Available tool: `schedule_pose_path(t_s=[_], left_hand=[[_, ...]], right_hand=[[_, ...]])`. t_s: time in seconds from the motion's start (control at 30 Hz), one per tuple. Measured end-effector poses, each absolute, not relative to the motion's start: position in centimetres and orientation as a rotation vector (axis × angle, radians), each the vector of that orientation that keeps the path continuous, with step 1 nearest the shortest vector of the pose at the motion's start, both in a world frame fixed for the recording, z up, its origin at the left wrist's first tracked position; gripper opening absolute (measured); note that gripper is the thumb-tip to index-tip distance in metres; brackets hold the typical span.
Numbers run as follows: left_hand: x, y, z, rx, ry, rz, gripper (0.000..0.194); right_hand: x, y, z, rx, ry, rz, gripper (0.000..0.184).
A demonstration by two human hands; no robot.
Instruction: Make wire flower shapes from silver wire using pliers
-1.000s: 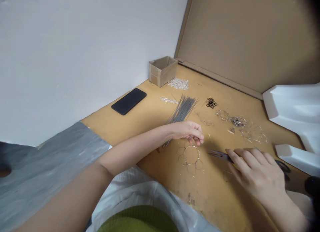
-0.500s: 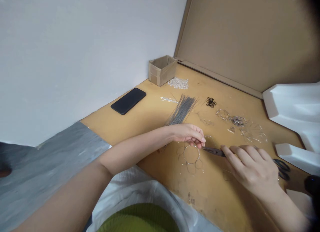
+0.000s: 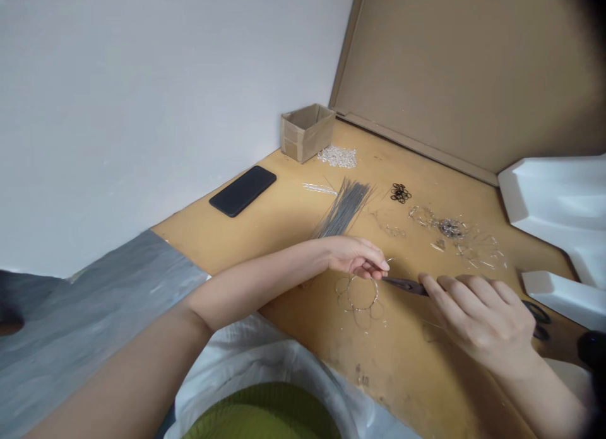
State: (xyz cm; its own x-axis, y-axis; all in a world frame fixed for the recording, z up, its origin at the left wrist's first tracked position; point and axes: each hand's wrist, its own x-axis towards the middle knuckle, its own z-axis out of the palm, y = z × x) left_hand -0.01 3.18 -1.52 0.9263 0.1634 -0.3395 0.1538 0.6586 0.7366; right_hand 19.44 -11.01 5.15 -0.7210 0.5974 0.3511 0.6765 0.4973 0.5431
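My left hand (image 3: 360,257) is closed in a pinch on a thin wire (image 3: 390,260), of which a short curved end shows past the thumb. My right hand (image 3: 483,316) is wrapped round a pair of dark pliers (image 3: 406,286), whose jaws reach the left fingertips. Whether the jaws grip the wire is too small to tell. Just below the left hand, a round wire ring (image 3: 349,297) with looser loops around it lies on the table. Behind the left wrist is a bundle of straight grey wires (image 3: 344,205).
Around the wooden table (image 3: 293,218) lie a black phone (image 3: 243,191), a small cardboard box (image 3: 305,136), clear beads (image 3: 338,156), black rings (image 3: 400,193) and tangled wire pieces (image 3: 452,228). Scissor handles (image 3: 537,311) and white foam pieces (image 3: 558,205) are at the right.
My right hand and the pliers have shifted very slightly to the right. The left hand has turned a little, and less of the curved wire shows. Everything else stays put.
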Motion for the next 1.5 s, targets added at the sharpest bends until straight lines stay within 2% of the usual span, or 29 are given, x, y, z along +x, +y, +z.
schedule_pose_path(t_s=[0.2, 0.37, 0.57, 0.73, 1.1, 1.5], left_hand=[[-0.1, 3.0, -0.8, 0.904, 0.43, 0.039, 0.008], [-0.2, 1.9, 0.3, 1.207, 0.53, 0.21, 0.01], [-0.8, -0.2, 0.9, 2.098, 0.592, 0.491, 0.007], [-0.9, -0.1, 0.9, 2.375, 0.419, 0.403, 0.01], [-0.9, 1.2, 0.7, 1.981, 0.552, 0.387, 0.01], [-0.6, 0.7, 0.6, 2.151, 0.555, 0.456, 0.01]], right_hand=[[19.5, -10.9, 5.2, -1.155, -2.621, -0.96, 0.019], [19.3, -10.8, 5.0, -1.357, -2.652, -0.764, 0.014], [19.3, -11.0, 3.8, -1.779, -2.559, -0.259, 0.02], [19.0, -11.1, 3.5, -2.059, -2.4, 0.201, 0.018], [19.1, -11.8, 3.4, -2.072, -2.304, 0.098, 0.017], [18.5, -11.3, 3.6, -2.091, -2.335, 0.004, 0.015]])
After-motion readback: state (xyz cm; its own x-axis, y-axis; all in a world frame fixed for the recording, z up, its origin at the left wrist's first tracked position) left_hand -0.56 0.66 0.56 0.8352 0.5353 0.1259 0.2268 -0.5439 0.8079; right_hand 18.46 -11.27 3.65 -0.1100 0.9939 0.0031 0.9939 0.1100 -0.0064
